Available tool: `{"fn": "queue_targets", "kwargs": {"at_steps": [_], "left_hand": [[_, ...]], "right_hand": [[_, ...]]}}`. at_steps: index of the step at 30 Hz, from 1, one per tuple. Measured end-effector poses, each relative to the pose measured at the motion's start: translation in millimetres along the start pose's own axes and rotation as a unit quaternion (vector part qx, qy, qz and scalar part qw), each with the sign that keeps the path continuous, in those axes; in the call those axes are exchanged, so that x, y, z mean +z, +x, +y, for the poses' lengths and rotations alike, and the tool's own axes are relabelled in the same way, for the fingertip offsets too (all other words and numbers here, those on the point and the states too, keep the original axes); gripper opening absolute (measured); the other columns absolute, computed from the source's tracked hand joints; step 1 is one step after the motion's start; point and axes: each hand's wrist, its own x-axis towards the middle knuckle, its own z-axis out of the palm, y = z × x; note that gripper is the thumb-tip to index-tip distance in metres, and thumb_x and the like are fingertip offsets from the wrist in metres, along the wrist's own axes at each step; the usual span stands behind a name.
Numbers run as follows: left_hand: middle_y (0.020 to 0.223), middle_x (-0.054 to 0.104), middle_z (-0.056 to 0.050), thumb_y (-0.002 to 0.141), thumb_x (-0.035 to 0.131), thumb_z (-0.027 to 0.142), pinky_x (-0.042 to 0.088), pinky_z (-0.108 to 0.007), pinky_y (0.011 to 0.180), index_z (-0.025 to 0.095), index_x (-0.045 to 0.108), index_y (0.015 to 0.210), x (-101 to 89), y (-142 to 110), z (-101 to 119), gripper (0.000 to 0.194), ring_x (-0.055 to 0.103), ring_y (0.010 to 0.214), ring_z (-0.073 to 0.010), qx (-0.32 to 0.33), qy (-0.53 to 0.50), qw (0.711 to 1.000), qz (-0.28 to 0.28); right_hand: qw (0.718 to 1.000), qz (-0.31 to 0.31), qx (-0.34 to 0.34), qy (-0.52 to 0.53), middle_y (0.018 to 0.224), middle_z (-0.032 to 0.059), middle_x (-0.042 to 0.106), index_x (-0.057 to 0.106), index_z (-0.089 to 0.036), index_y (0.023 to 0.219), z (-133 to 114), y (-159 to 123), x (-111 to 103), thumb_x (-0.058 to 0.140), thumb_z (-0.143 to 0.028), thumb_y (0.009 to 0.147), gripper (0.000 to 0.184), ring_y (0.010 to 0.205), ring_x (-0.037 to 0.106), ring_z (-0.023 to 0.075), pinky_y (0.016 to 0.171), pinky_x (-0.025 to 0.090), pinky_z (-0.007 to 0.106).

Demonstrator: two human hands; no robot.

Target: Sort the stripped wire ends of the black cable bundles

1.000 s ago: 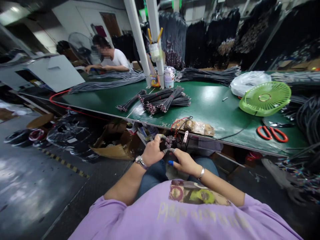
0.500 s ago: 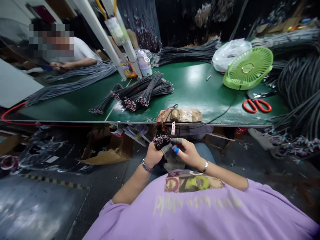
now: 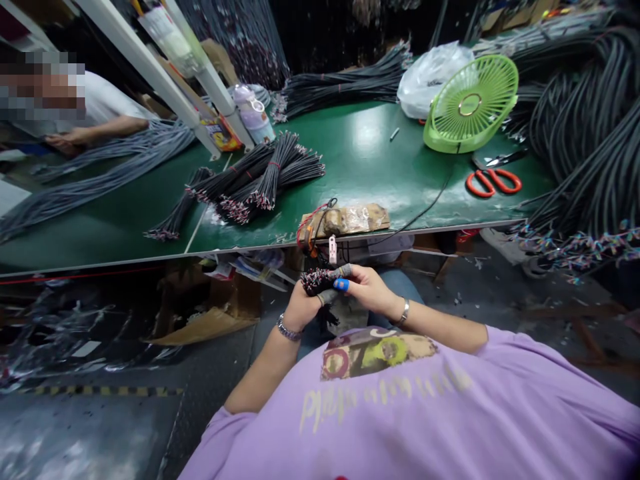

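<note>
A bundle of black cables (image 3: 315, 281) with pinkish stripped ends is held over my lap, just below the table edge. My left hand (image 3: 302, 308) is wrapped round it, with a grey covering on the thumb. From the other side my right hand (image 3: 367, 288) pinches at the bundle's cable ends; blue tape covers its thumb and a grey cover its index finger. The bundle's lower part is mostly hidden by my hands. Close above hangs a small pale pink tag-like piece (image 3: 333, 249) at the wooden block (image 3: 350, 220) on the table edge.
Tied black cable bundles (image 3: 270, 175) are piled on the green table (image 3: 360, 143). Red-handled scissors (image 3: 494, 181), a green fan (image 3: 473, 107) and a plastic bag (image 3: 433, 77) stand to the right, beside thick cables (image 3: 580, 147). Another person (image 3: 107, 107) works at the far left.
The view has shifted, so the table things sit further left and higher in the picture. My right hand's fingers have moved in against the cable ends; my left hand keeps its hold.
</note>
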Motion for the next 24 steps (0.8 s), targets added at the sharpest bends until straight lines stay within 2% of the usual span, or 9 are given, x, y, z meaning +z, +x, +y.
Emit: {"fn": "queue_targets", "kwargs": {"at_steps": [3, 7, 11, 16, 19, 24], "left_hand": [[0.084, 0.073, -0.003, 0.060, 0.078, 0.018, 0.054, -0.035, 0.080, 0.017, 0.073, 0.088, -1.4, 5, 0, 0.028, 0.066, 0.079, -0.0195, -0.003, 0.012, 1.000, -0.023], [0.083, 0.072, -0.003, 0.061, 0.077, 0.018, 0.054, -0.034, 0.078, 0.017, 0.073, 0.088, 4.8, 3, 2, 0.027, 0.065, 0.078, -0.0195, 0.027, 0.040, 0.999, 0.021], [0.062, 0.067, -0.001, 0.065, 0.075, 0.023, 0.055, -0.033, 0.069, 0.016, 0.072, 0.079, 10.2, -2, 0, 0.015, 0.064, 0.066, -0.0184, 0.004, 0.035, 0.997, 0.063], [0.076, 0.069, -0.002, 0.064, 0.076, 0.021, 0.054, -0.032, 0.074, 0.017, 0.070, 0.079, 13.4, -4, -1, 0.018, 0.064, 0.073, -0.0172, 0.044, 0.037, 0.993, 0.099], [0.074, 0.068, -0.001, 0.061, 0.077, 0.018, 0.053, -0.029, 0.072, 0.017, 0.067, 0.074, 15.0, -3, 1, 0.017, 0.063, 0.071, -0.0156, 0.064, 0.047, 0.987, 0.139], [0.074, 0.068, -0.001, 0.064, 0.074, 0.018, 0.052, -0.027, 0.071, 0.018, 0.066, 0.077, 9.0, -6, 1, 0.015, 0.063, 0.071, -0.0154, 0.096, 0.100, 0.978, 0.155]], "right_hand": [[1.000, 0.006, -0.006, -0.001, 0.074, -0.0003, 0.063, 0.066, -0.016, 0.084, -1, 1, 0, 0.067, -0.033, 0.074, 0.020, 0.061, 0.051, 0.0084, 0.056, 0.044, 0.020], [0.999, 0.029, 0.020, 0.033, 0.072, -0.0008, 0.063, 0.068, -0.016, 0.085, 0, 4, -2, 0.068, -0.037, 0.072, 0.025, 0.054, 0.049, 0.0069, 0.052, 0.045, 0.020], [0.997, 0.051, 0.033, 0.036, 0.071, -0.0003, 0.064, 0.069, -0.015, 0.084, 2, 6, -3, 0.070, -0.040, 0.070, 0.029, 0.053, 0.050, 0.0069, 0.050, 0.045, 0.020], [0.997, 0.071, 0.013, -0.018, 0.072, 0.0005, 0.064, 0.067, -0.016, 0.081, 5, 6, -4, 0.069, -0.036, 0.071, 0.023, 0.059, 0.053, 0.0094, 0.056, 0.046, 0.022], [0.995, 0.083, -0.009, -0.053, 0.073, 0.0013, 0.065, 0.065, -0.015, 0.078, 5, 6, -5, 0.068, -0.033, 0.071, 0.019, 0.064, 0.055, 0.0112, 0.063, 0.047, 0.025], [0.984, 0.058, -0.038, -0.163, 0.066, 0.0000, 0.060, 0.063, -0.015, 0.073, -14, 3, -9, 0.062, -0.024, 0.073, 0.009, 0.059, 0.051, 0.0107, 0.059, 0.044, 0.024]]}}
